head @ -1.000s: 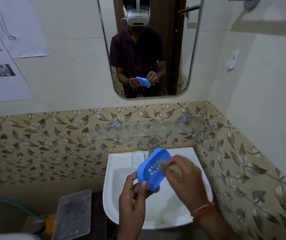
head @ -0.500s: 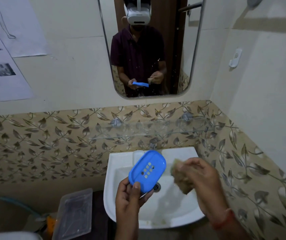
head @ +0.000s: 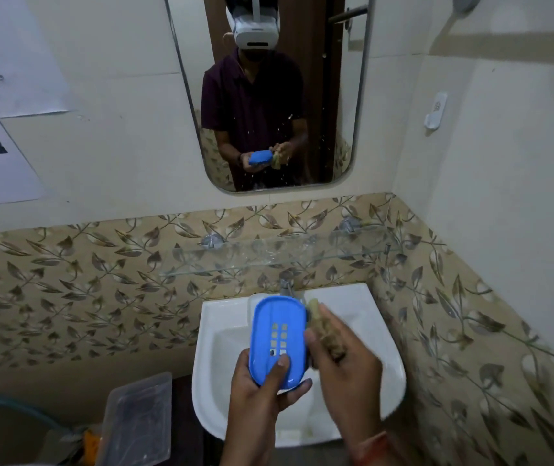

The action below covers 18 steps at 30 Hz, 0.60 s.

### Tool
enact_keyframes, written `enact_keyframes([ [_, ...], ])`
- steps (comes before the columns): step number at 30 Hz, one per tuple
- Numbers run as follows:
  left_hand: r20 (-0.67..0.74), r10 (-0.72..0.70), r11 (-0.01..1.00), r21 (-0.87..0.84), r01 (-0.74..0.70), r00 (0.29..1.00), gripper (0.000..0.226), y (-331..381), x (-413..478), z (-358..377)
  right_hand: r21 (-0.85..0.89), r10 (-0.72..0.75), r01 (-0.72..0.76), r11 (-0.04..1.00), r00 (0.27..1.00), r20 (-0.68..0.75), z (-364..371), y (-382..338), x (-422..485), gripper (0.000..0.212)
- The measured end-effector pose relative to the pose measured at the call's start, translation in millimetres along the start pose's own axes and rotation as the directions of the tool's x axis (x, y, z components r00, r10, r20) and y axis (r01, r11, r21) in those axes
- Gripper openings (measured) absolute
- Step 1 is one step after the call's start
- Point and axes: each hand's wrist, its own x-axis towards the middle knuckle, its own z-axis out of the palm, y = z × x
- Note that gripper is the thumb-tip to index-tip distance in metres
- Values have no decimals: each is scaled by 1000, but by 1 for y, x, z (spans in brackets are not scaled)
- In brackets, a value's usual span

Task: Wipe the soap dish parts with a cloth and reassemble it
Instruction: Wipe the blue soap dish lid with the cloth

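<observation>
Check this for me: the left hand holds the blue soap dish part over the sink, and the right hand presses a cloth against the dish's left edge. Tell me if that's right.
One detail is wrong. In the head view the right hand presses the cloth against the right edge of the blue soap dish part, not the left. The rest holds: the left hand holds it over the sink.

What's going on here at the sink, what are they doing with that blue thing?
A person stands at a white sink cleaning a soap dish. The left hand holds the blue slotted soap dish tray over the basin, thumb pressed on its face. The right hand presses a bunched tan cloth against the tray's right edge. The mirror above reflects the same pose. Only this one blue part shows clearly, so reassembly appears not yet done.
</observation>
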Motion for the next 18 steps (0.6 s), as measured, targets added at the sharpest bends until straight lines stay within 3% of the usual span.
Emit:
enact_keyframes([
  [7, -28, 61, 963, 263, -52, 998, 33, -1, 12, -13, -230, -46, 83, 970, 985, 165, -11, 23, -37, 58],
  [10, -25, -22, 983, 180, 26, 999, 34, -4, 10, -11, -277, -91, 157, 948, 967, 238, -16, 16, -25, 65],
  [15, 51, -70, 988, 142, 62, 996, 35, -9, 5, -4, -251, -150, 176, 952, 982, 119, -10, -1, 18, 52],
  [18, 35, -61, 990, 127, 56, 998, 29, -7, 7, -2, -302, -232, 269, 915, 960, 154, -10, 1, 7, 52],
])
